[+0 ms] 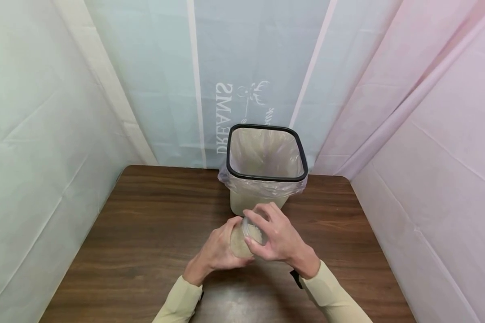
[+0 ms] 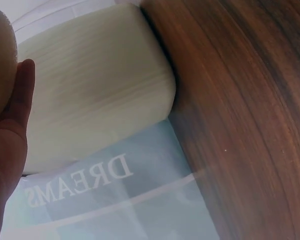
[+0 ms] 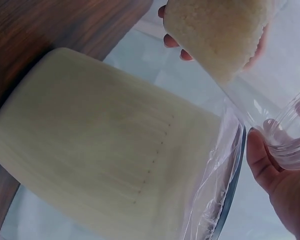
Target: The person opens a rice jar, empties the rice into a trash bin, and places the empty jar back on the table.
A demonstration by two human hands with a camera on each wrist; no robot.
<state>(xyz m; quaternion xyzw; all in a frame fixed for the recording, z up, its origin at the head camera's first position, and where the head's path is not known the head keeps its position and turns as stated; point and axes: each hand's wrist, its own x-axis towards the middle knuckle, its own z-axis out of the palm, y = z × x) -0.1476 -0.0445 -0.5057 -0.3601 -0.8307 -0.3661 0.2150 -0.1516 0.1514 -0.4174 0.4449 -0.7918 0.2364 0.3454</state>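
A clear jar [image 3: 255,102], part filled with pale, rice-like grains [image 3: 220,37], is held tilted between both hands in front of the bin. My left hand [image 1: 218,249] grips it round its lower, grain-filled end. At the ringed top end [image 3: 292,142], the thumb and fingers of my right hand [image 1: 280,235] curl round the jar. Only part of the left hand [image 2: 10,145] shows in the left wrist view, with the jar's rounded side [image 2: 0,65] against its fingers. Whether the ringed end is a lid or the neck, I cannot tell.
Just beyond the hands stands a cream bin [image 1: 248,202] with a black rim [image 1: 266,178] and a clear plastic liner [image 1: 299,186] folded over its edge. It stands on a dark wood table [image 1: 153,224]. Fabric curtains [image 1: 161,80] hang behind and along both sides.
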